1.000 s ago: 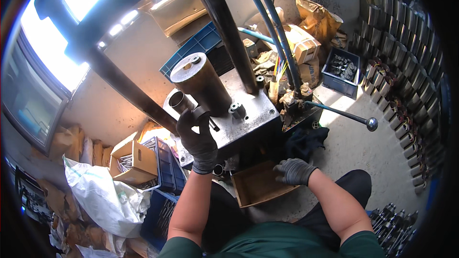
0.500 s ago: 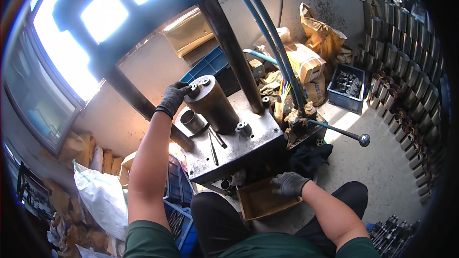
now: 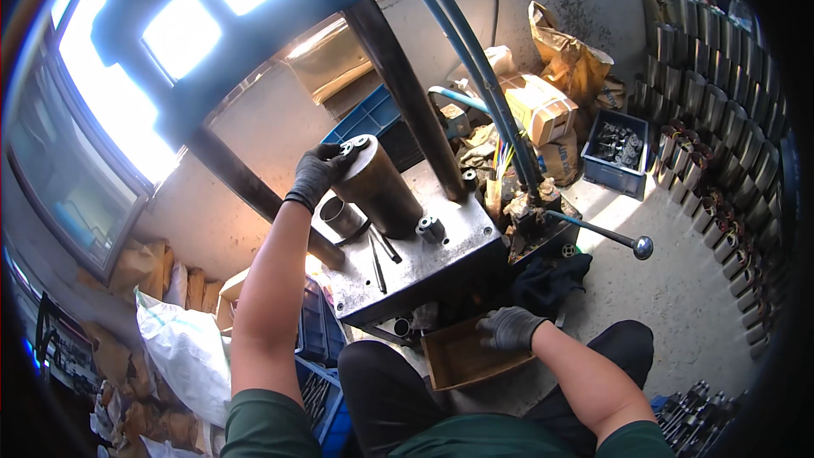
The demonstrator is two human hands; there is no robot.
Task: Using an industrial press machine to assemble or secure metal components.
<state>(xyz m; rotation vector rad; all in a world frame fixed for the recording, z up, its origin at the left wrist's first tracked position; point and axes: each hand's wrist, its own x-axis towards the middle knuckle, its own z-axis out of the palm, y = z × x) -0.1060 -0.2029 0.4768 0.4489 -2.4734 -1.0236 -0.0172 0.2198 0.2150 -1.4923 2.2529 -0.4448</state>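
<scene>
My left hand [image 3: 320,173], in a dark glove, reaches up and rests its fingers on the top rim of a tall brown metal cylinder [image 3: 379,189] standing on the steel press table [image 3: 424,267]. A small round metal part [image 3: 356,143] sits on the cylinder's top by my fingertips. A shorter steel sleeve [image 3: 341,215] stands just left of the cylinder. My right hand [image 3: 509,327], gloved in grey, lies low on the rim of a shallow brown cardboard tray [image 3: 462,356] in front of my knees.
Dark press columns [image 3: 407,93] and blue hoses [image 3: 475,68] rise behind the table. A lever with a ball knob [image 3: 641,246] sticks out right. A blue crate of parts [image 3: 619,151], boxes, stacked metal cores [image 3: 729,153] and a white sack [image 3: 182,356] surround me.
My left hand has climbed from the table's front edge up to the top of the brown cylinder. My right hand has stayed at the cardboard tray.
</scene>
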